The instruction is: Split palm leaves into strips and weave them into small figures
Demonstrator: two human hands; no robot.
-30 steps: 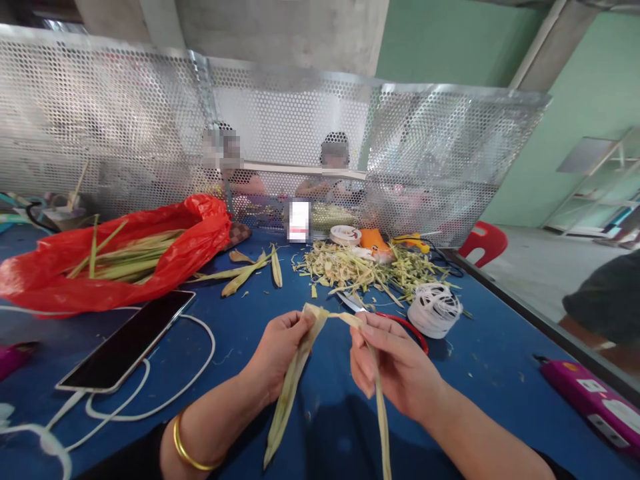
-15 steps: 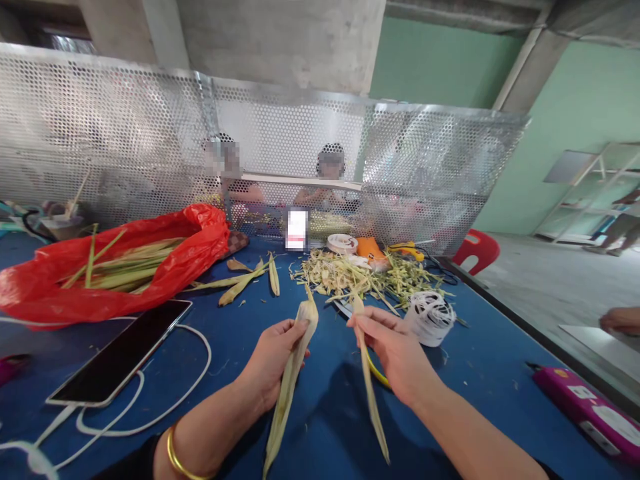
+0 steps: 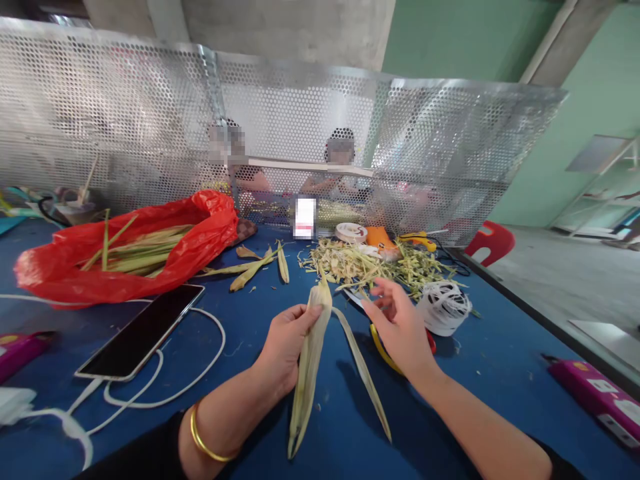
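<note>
My left hand pinches a pale green-yellow corn husk near its top, and the husk's long end hangs down toward me. To its right, a narrow husk strip lies on the blue table, apart from any fingers. My right hand is raised with its fingers apart and curled, holding nothing. Under and beside it are scissors with yellow and red showing on the handles, partly hidden by the hand. Just right of it stands a roll of white string.
A red plastic bag of husks lies left, with a phone and white cable before it. Husk scraps are heaped at the back, by a tape roll. A perforated metal screen stands behind; two people sit beyond it.
My right hand has let go of the narrow husk strip, which now lies on the table, and its fingers have opened. My left hand still grips the wider husk. The view has shifted slightly.
</note>
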